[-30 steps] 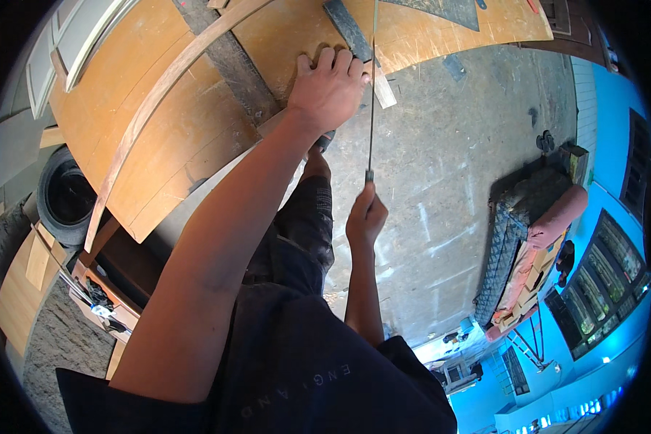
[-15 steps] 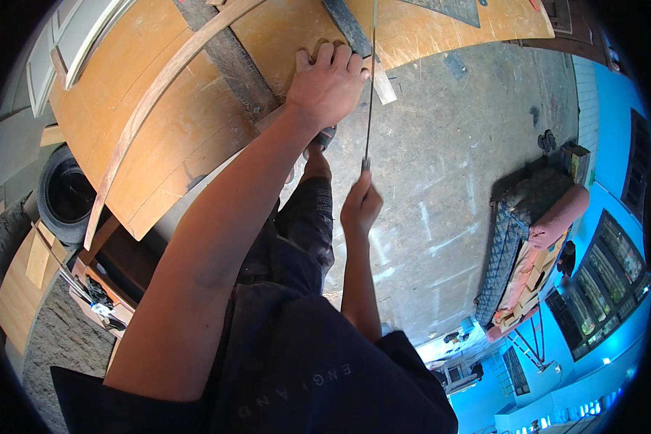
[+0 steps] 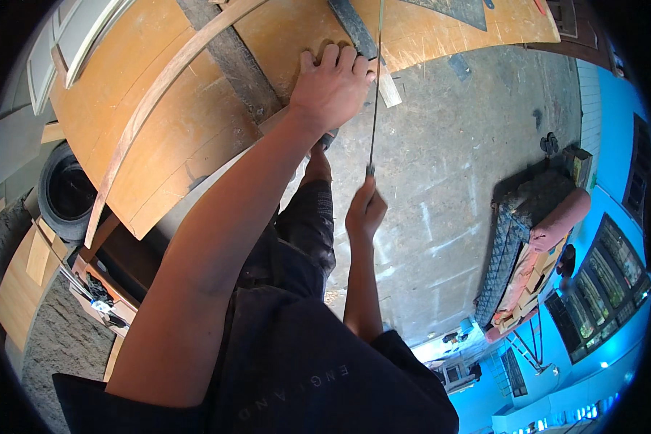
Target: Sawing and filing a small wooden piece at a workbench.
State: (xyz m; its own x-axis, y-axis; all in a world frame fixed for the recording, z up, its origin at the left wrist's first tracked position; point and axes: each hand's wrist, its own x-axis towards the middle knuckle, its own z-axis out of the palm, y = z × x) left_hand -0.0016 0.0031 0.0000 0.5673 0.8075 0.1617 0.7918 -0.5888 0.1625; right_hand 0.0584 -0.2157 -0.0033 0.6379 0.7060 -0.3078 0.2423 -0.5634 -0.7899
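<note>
My left hand [image 3: 333, 85] bears down at the near edge of a brown wooden worktop [image 3: 152, 181], its fingers bent over a piece of wood that the hand mostly hides. A pale wooden strip [image 3: 389, 88] juts past the worktop edge just right of that hand. My right hand [image 3: 367, 210] is closed round the handle of a saw, lower down and over the floor. The saw [image 3: 375, 108], seen edge-on as a thin dark line, runs up from the fist past my left fingertips, close beside the strip. Whether its teeth touch wood cannot be made out.
A long curved wooden strip [image 3: 145, 108] and dark boards [image 3: 242, 72] lie on the worktop. A dark flat triangular piece [image 3: 456, 11] is at its far side. Left stands a tyre [image 3: 66, 192]. On the right, a sofa-like piece [image 3: 517, 239] carries a pink roll [image 3: 560, 217].
My right hand and the saw sit slightly lower, nearer my body. The whole view has shifted a little to the right. My left hand keeps its place on the wood.
</note>
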